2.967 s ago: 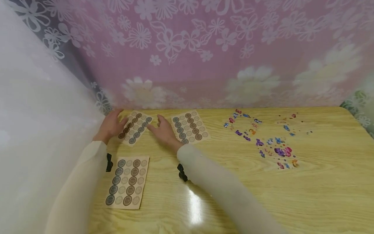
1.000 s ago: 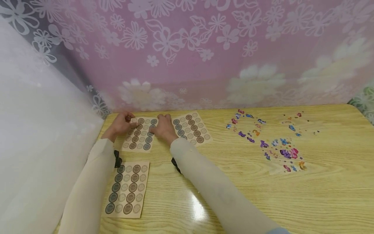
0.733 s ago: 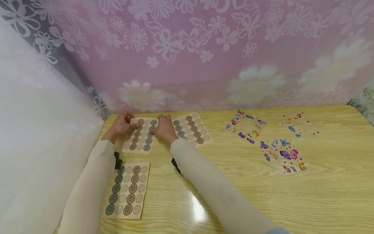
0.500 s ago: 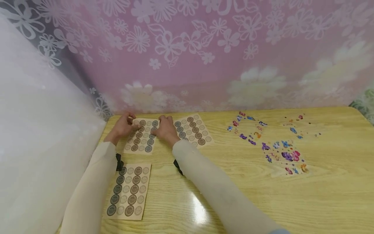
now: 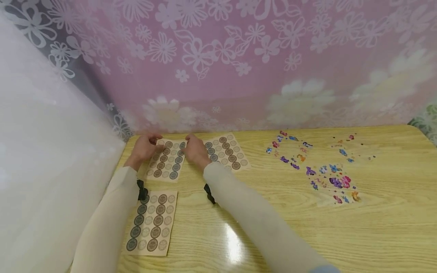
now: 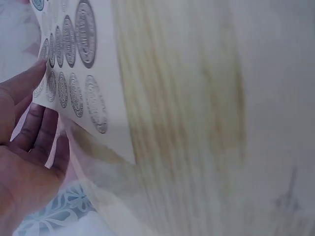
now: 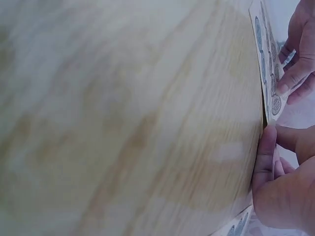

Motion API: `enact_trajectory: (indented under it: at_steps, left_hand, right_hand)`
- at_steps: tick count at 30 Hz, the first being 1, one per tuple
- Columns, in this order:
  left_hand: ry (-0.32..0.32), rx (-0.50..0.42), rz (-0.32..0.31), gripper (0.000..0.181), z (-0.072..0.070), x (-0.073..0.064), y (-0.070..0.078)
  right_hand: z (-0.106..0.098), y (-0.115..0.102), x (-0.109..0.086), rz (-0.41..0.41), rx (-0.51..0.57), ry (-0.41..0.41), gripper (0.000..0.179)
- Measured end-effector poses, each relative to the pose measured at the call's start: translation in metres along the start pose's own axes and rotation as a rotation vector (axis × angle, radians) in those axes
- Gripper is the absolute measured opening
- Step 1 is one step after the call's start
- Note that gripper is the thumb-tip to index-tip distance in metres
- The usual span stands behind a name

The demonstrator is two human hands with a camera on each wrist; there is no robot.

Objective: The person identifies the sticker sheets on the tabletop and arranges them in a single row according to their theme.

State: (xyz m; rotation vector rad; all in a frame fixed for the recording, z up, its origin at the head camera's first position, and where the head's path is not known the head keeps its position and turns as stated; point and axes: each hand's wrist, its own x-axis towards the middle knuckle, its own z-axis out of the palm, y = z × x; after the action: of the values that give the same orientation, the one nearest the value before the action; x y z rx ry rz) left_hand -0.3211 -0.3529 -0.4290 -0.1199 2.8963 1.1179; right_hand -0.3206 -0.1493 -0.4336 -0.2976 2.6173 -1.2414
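A cream sheet of round stickers [image 5: 167,161], with rows of brown, blue-grey and pale circles, is at the table's far left between both hands. My left hand [image 5: 144,148] pinches its far left corner. In the left wrist view, that hand's thumb [image 6: 29,81] lies on the printed side and the fingers are behind the sheet. My right hand [image 5: 196,149] pinches the far right corner between thumb and finger. The right wrist view shows these fingertips meeting at the sheet's corner, with the sheet [image 7: 268,64] seen nearly edge-on.
A similar sticker sheet [image 5: 227,151] lies just right of my right hand, partly covered by it. Another sheet [image 5: 153,223] lies nearer, below my left wrist. Clear sheets with colourful pony-like stickers [image 5: 336,182] lie on the right. A floral curtain [image 5: 218,76] hangs behind the table [image 5: 273,220].
Three seconds ago the sheet lay tilted with my hands beside it. Both hands have since gripped its far corners and straightened it. Over the last half second it has shifted only slightly.
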Motion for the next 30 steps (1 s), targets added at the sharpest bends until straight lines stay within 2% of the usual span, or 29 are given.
enact_trajectory:
  at_steps: [6,9,14,18,22,25,30]
  left_hand:
    - [0.063,-0.051,0.100,0.038,-0.007,-0.006,0.017]
    - [0.073,-0.060,0.120,0.038,-0.015,-0.011,0.027]
    - [0.056,-0.068,0.118,0.042,-0.024,-0.019,0.041]
    - [0.036,-0.080,0.118,0.041,-0.026,-0.026,0.050]
    - [-0.005,-0.129,0.117,0.040,-0.027,-0.034,0.058]
    - [-0.039,-0.146,0.139,0.041,-0.029,-0.041,0.063]
    - [-0.054,-0.148,0.174,0.040,-0.032,-0.056,0.070]
  right_hand:
    - [-0.010,0.003,-0.005,-0.037,0.133,0.048,0.045]
    - [-0.017,0.003,-0.007,-0.077,0.183,0.057,0.046]
    - [-0.032,0.004,-0.013,-0.129,0.243,0.050,0.047]
    - [-0.045,0.004,-0.023,-0.143,0.240,0.041,0.049]
    - [-0.058,0.004,-0.035,-0.159,0.247,0.020,0.049]
    - [-0.067,0.002,-0.045,-0.166,0.283,-0.001,0.049]
    - [-0.078,-0.002,-0.061,-0.177,0.320,-0.033,0.047]
